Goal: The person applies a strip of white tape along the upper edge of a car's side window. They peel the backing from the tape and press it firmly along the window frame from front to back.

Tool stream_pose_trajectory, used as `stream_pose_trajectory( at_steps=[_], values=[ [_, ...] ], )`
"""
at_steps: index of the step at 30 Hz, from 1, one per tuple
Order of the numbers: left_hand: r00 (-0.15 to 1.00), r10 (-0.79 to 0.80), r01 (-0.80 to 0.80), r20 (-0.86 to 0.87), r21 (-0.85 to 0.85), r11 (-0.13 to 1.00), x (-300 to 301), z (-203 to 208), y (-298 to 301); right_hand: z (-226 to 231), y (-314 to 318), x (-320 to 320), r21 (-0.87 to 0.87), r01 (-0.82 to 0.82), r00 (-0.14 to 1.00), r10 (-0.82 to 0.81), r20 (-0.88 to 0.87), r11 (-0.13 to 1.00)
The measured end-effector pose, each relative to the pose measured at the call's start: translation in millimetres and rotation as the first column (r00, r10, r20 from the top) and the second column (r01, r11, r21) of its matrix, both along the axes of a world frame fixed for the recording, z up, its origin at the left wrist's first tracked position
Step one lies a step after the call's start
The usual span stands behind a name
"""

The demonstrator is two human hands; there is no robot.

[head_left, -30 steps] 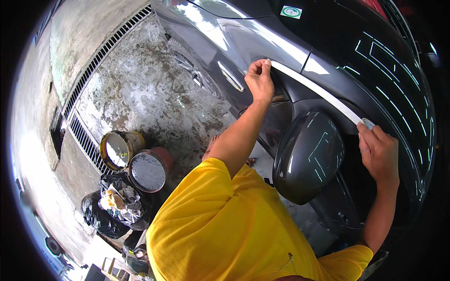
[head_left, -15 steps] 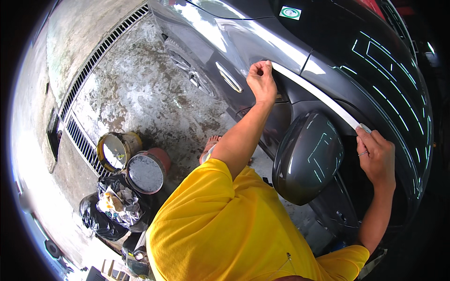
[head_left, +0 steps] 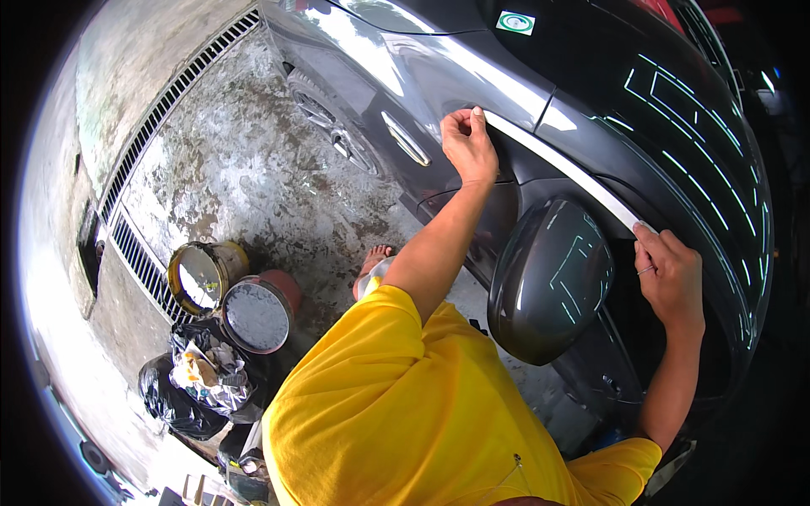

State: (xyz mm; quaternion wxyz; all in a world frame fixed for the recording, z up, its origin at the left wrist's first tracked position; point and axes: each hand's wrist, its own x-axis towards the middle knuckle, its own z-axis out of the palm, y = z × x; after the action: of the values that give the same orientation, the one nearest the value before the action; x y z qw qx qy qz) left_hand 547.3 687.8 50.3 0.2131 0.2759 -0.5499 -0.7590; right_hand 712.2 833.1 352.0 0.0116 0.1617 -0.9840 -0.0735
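A long white strip of tape [head_left: 561, 162] stretches in a gentle curve along the dark grey car's body [head_left: 422, 67], just above the side mirror [head_left: 548, 282]. Thumb and fingers of my left hand [head_left: 469, 150] pinch its far left end, close to the front fender. My right hand [head_left: 671, 274], with a ring on one finger, grips the nearer end beside the windscreen edge, palm turned down. Whether a tape roll sits under those fingers is hidden. I cannot tell how much of the strip touches the paint.
The glossy windscreen [head_left: 675, 110] bears a green-and-white sticker [head_left: 515, 23]. On the stained concrete floor [head_left: 228, 160] stand a yellowish bucket [head_left: 232, 255] and a reddish bucket [head_left: 256, 314], near a black rubbish bag [head_left: 173, 401]. A drain grate [head_left: 173, 99] runs along the left.
The view has shifted a little, moving most things slightly left in the picture. Both hands keep their hold on the ends of the stretched tape.
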Motion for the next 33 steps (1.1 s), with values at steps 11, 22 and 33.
stream_pose_trajectory(
  at_steps=[11,22,33],
  values=[
    [0.992,-0.125,0.12,0.028,0.131,0.984,7,-1,-14,4,-4,-4,0.05,0.009,1.0,-0.009,-0.002,0.999],
    [0.88,-0.357,0.079,-0.314,-0.644,0.761,29,-15,-38,1,-2,-2,0.03,-0.004,1.0,0.005,-0.021,1.0],
    [0.859,-0.406,0.056,-0.313,-0.73,0.681,22,-20,-43,-3,0,0,0.014,0.007,1.0,-0.007,-0.025,1.0]
  ],
)
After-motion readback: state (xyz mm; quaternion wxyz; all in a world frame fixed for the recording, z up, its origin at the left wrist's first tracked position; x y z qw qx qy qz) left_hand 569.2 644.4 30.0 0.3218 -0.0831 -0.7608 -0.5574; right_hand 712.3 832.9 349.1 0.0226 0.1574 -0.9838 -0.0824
